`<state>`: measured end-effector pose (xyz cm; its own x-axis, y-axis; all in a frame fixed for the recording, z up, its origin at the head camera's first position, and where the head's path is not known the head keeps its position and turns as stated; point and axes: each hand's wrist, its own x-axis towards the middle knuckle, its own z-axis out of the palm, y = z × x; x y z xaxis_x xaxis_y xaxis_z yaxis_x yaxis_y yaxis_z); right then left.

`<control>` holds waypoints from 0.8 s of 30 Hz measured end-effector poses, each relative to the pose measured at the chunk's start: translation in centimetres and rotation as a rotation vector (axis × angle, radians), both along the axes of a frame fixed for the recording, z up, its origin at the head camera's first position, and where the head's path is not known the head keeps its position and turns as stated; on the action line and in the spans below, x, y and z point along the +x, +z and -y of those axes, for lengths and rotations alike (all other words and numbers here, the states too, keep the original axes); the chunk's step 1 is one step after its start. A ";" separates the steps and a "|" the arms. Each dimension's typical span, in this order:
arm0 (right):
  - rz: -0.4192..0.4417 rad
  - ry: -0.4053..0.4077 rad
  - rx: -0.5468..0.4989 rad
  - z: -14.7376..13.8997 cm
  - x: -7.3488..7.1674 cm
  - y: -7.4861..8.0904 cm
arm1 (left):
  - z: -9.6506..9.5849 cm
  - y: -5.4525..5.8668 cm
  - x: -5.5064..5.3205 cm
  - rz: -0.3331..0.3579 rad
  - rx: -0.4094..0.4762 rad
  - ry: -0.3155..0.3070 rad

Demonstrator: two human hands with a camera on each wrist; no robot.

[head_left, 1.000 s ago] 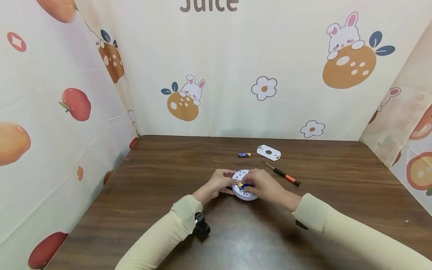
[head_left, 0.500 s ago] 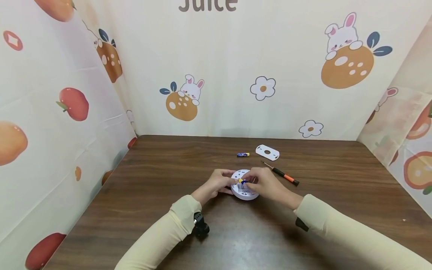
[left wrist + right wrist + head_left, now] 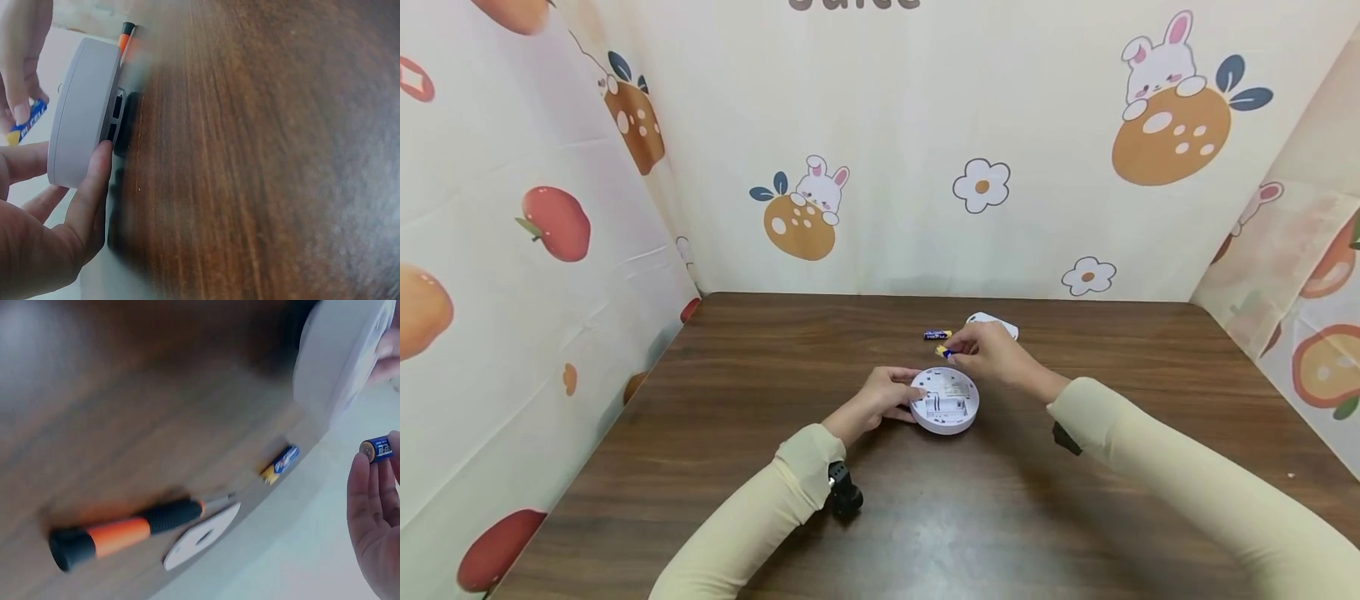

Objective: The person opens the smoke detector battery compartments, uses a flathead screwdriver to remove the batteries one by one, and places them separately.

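Note:
A round white device (image 3: 945, 404), its printed face and battery slots turned up, is held at its left rim by my left hand (image 3: 887, 392). In the left wrist view, the thumb and fingers grip the side wall of the device (image 3: 81, 119). Between my right fingertips is a blue and yellow battery (image 3: 379, 449), pinched by my right hand (image 3: 996, 354) beyond the device and apart from it. Another such battery (image 3: 937, 335) lies on the table just behind that hand.
A white oval plate with a centre hole (image 3: 203, 536) lies at the back of the wooden table (image 3: 760, 358), partly behind the right hand in the head view. Beside it lies a black and orange screwdriver (image 3: 125, 534), hidden in the head view. A printed curtain (image 3: 887, 208) closes off the back.
My right hand has lifted the battery from the device's face and carried it away toward the back. My left hand stays on the device's rim. The head view has tilted slightly.

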<state>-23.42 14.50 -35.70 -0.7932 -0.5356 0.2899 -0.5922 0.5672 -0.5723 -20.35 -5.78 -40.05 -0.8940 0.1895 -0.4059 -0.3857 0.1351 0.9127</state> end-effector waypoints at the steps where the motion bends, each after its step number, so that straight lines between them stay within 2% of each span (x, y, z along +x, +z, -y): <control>1: -0.009 0.002 0.002 0.0 -0.4 0.1 | 0.0 0.0 0.0 -0.001 0.006 0.001; 5: -0.027 0.004 0.019 0.3 -1.8 -0.1 | 0.0 0.0 -0.1 -0.006 0.025 0.002; 10: -0.053 0.026 0.082 0.8 -3.1 -1.3 | 0.1 -0.2 0.0 -0.006 0.029 0.005; 19: -0.127 0.022 0.251 1.6 -4.8 -3.1 | 0.0 -0.4 0.3 -0.027 0.047 0.009; 24: -0.131 0.008 0.325 1.8 -5.3 -3.5 | -0.1 -0.6 0.3 -0.033 0.052 0.016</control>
<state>-28.74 12.69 -39.22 -0.7557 -0.6229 0.2024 -0.6541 0.7020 -0.2817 -20.03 -5.72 -40.63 -0.9098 0.1953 -0.3663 -0.3571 0.0815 0.9305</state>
